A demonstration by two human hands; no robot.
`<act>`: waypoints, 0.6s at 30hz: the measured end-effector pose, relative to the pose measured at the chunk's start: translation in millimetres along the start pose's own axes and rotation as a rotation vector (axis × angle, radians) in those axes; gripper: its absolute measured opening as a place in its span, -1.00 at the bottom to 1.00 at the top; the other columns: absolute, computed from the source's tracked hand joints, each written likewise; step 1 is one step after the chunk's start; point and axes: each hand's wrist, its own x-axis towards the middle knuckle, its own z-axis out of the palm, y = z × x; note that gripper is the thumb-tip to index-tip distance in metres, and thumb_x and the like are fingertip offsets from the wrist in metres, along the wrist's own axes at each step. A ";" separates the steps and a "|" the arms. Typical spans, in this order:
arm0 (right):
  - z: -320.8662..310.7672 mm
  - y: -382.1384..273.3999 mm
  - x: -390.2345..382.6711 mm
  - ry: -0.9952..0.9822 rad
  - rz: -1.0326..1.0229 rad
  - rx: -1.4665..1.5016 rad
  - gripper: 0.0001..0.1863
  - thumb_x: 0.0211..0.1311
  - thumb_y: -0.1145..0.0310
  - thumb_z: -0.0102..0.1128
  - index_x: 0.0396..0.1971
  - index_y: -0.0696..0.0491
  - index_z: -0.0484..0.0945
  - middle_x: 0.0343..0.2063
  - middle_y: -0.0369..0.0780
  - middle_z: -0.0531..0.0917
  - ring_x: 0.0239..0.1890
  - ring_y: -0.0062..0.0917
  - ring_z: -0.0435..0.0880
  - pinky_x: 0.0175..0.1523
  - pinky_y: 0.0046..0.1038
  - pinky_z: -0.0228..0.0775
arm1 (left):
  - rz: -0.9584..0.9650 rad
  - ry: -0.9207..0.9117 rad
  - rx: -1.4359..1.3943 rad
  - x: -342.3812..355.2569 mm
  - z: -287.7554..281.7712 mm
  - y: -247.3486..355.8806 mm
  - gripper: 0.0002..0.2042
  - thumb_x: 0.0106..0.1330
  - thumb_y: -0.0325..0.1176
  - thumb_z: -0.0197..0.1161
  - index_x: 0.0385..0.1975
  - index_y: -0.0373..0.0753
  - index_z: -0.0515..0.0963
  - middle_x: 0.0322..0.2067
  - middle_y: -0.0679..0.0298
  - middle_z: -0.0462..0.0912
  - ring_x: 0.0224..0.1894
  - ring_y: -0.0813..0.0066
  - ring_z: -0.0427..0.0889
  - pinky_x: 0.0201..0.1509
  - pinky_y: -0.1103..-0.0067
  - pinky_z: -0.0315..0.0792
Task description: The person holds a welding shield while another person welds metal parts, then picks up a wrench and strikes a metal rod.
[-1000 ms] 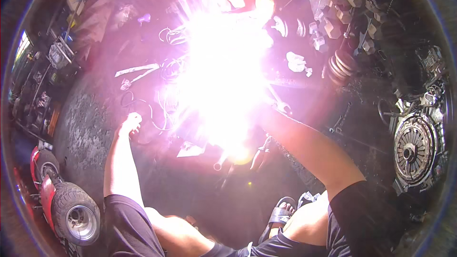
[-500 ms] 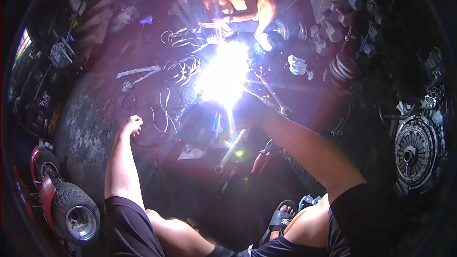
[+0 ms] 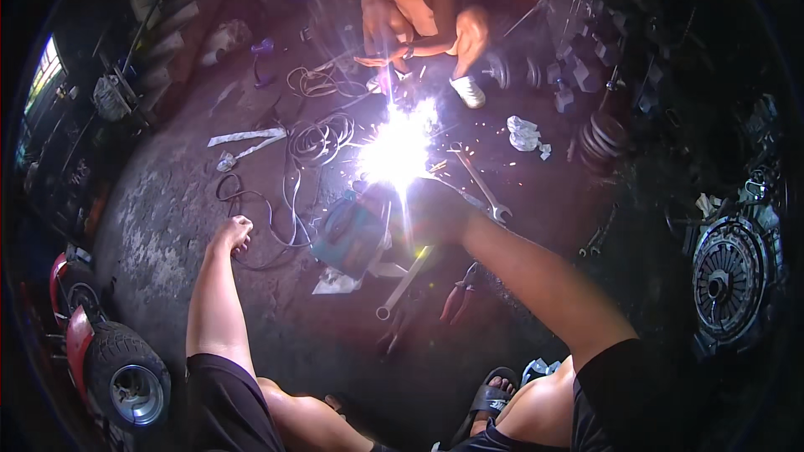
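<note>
My left hand [image 3: 237, 233] hovers at the left over the floor, fingers curled, with nothing visible in it. Beneath and beside it runs a dark cable [image 3: 255, 197]. My right arm stretches to the middle, where my right hand [image 3: 440, 216] is a dark shape beside a blinding welding arc [image 3: 395, 149] that throws sparks. Shadow and glare hide its fingers and anything in them. Left of that hand sits a teal box-like thing [image 3: 343, 230]. A combination wrench [image 3: 479, 180] lies to its right; another wrench [image 3: 404, 285] and red-handled pliers [image 3: 457, 296] lie nearer me.
Across from me squats a person [image 3: 419, 8] in a red cap, one hand held out near the arc. Coiled cables [image 3: 322, 138] lie left of the arc. A clutch disc assembly [image 3: 729, 276] is at right; a small wheel [image 3: 130, 381] stands at lower left.
The glare has shrunk, so the teal thing, tools and squatting person show more clearly. Both my hands appear slightly lower in the view; the left stays curled.
</note>
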 end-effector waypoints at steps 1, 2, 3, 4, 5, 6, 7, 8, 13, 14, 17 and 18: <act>-5.3 -0.1 4.4 0.001 0.000 -0.003 -0.88 -0.18 0.22 0.20 -0.74 -0.10 0.53 -0.62 -0.31 0.50 -0.41 -0.42 0.51 -0.26 -0.37 0.39 | -0.029 0.017 0.015 0.1 -0.4 0.0 -0.79 0.36 -0.18 0.05 -0.13 -0.09 0.51 -0.44 0.27 0.64 -0.61 0.49 0.61 -0.65 0.52 0.41; -10.7 -1.1 7.7 0.046 -0.012 0.010 -0.88 -0.14 0.23 0.19 -0.60 -0.07 0.54 -0.51 -0.28 0.52 -0.35 -0.41 0.53 -0.21 -0.36 0.40 | -0.035 0.021 0.012 -0.6 -0.4 -1.1 -0.78 0.36 -0.19 0.04 -0.13 -0.09 0.51 -0.44 0.27 0.64 -0.61 0.49 0.61 -0.65 0.52 0.41; -15.5 -2.5 10.9 0.091 -0.025 0.024 -0.82 -0.11 0.24 0.17 -0.46 -0.04 0.55 -0.39 -0.25 0.55 -0.29 -0.40 0.55 -0.16 -0.35 0.42 | -0.025 0.026 0.005 -0.9 -0.5 -1.6 -0.78 0.36 -0.19 0.04 -0.13 -0.09 0.50 -0.45 0.27 0.64 -0.61 0.49 0.61 -0.66 0.52 0.40; -19.4 -3.3 14.4 0.136 -0.038 0.038 -0.74 -0.08 0.25 0.16 -0.33 0.00 0.56 -0.28 -0.22 0.58 -0.24 -0.40 0.57 -0.12 -0.33 0.43 | -0.010 0.041 0.010 -1.8 -0.8 -2.5 -0.78 0.37 -0.19 0.03 -0.13 -0.10 0.50 -0.47 0.27 0.63 -0.61 0.48 0.61 -0.66 0.52 0.40; -22.1 -5.2 17.5 0.181 -0.051 0.054 -0.64 -0.05 0.26 0.15 -0.19 0.03 0.57 -0.16 -0.19 0.61 -0.18 -0.39 0.59 -0.07 -0.32 0.45 | -0.030 0.037 0.016 -2.3 -0.7 -2.5 -0.78 0.37 -0.19 0.03 -0.13 -0.10 0.50 -0.47 0.27 0.63 -0.61 0.48 0.61 -0.66 0.52 0.40; -23.1 -8.0 20.6 0.226 -0.062 0.071 -0.55 -0.02 0.27 0.13 -0.05 0.06 0.58 -0.05 -0.17 0.64 -0.12 -0.38 0.61 -0.02 -0.31 0.47 | -0.037 0.030 -0.005 -3.5 -1.0 -2.8 -0.78 0.37 -0.19 0.03 -0.13 -0.10 0.50 -0.47 0.27 0.63 -0.61 0.49 0.60 -0.66 0.52 0.39; -22.6 -11.1 23.5 0.226 -0.062 0.071 -0.55 -0.02 0.27 0.13 -0.05 0.06 0.58 -0.05 -0.17 0.64 -0.12 -0.38 0.61 -0.02 -0.31 0.47 | -0.015 0.018 -0.020 -4.5 -1.5 -2.1 -0.78 0.37 -0.19 0.02 -0.13 -0.10 0.50 -0.47 0.27 0.63 -0.62 0.49 0.60 -0.66 0.52 0.39; -21.1 -16.2 25.1 0.153 -0.104 0.154 -0.45 0.00 0.29 0.15 0.07 0.16 0.46 0.09 -0.09 0.51 0.11 -0.31 0.45 0.20 -0.26 0.29 | -0.014 0.026 0.002 -6.3 -1.5 -1.8 -0.78 0.38 -0.18 0.02 -0.13 -0.10 0.50 -0.47 0.27 0.63 -0.62 0.51 0.58 -0.66 0.52 0.38; -14.6 -21.2 25.4 0.059 -0.153 0.224 -0.32 0.02 0.31 0.14 0.20 0.26 0.32 0.26 0.02 0.34 0.37 -0.24 0.25 0.44 -0.17 0.07 | -0.028 0.026 0.012 -14.1 -3.7 2.3 -0.75 0.37 -0.16 0.01 -0.12 -0.13 0.49 -0.47 0.27 0.63 -0.63 0.51 0.56 -0.64 0.53 0.39; -18.0 -16.1 23.7 0.199 -0.150 0.178 -0.56 -0.04 0.30 0.14 -0.10 0.17 0.48 -0.05 -0.09 0.51 0.01 -0.33 0.44 0.14 -0.26 0.28 | -0.014 0.034 0.018 -15.1 -4.1 2.6 -0.73 0.38 -0.13 0.02 -0.09 -0.12 0.49 -0.44 0.26 0.64 -0.62 0.51 0.58 -0.61 0.53 0.41; -33.0 -11.8 25.1 0.027 0.035 0.125 -0.84 -0.19 0.25 0.18 -0.74 0.00 0.51 -0.64 -0.24 0.53 -0.50 -0.42 0.55 -0.26 -0.34 0.44 | -0.007 0.051 0.041 -16.4 -5.4 0.7 -0.71 0.38 -0.10 0.02 -0.06 -0.12 0.49 -0.41 0.24 0.65 -0.62 0.51 0.58 -0.57 0.53 0.43; -40.4 -6.7 26.1 0.151 -0.036 -0.044 -0.83 -0.19 0.23 0.18 -0.76 -0.02 0.50 -0.65 -0.24 0.50 -0.52 -0.42 0.52 -0.30 -0.34 0.41 | -0.015 0.038 0.042 -15.2 -5.4 0.7 -0.70 0.38 -0.10 0.02 -0.06 -0.12 0.48 -0.41 0.24 0.65 -0.62 0.51 0.58 -0.57 0.53 0.43</act>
